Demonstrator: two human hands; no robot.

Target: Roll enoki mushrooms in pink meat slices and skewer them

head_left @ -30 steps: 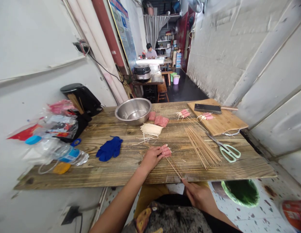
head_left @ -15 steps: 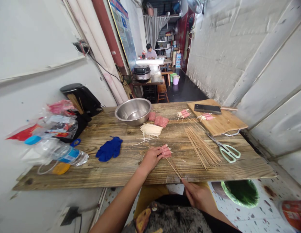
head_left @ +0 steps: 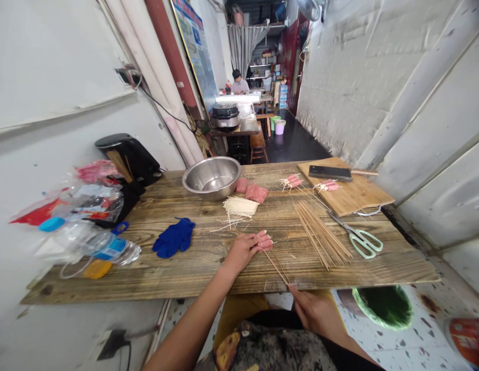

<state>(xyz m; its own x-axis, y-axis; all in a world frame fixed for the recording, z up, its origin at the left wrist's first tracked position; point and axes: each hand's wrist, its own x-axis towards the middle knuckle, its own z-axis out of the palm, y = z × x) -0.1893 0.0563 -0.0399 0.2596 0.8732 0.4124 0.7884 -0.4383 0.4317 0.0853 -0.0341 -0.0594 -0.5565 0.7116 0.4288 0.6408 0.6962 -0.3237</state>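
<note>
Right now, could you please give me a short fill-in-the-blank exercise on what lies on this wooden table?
1. The right hand grips the near ends of the thin bamboo ____ that run into the pink meat rolls under the left hand.
2. The green-handled scissors lie to the ____ of the loose stick pile.
3. The cleaver rests on the wooden ____.
4. The gloves are ____.
Missing words: skewers; right; cutting board; blue.

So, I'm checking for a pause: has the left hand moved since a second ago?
No. The left hand stays flat on the meat roll, same gap from the blue glove, while the right hand holds the stick.
</note>
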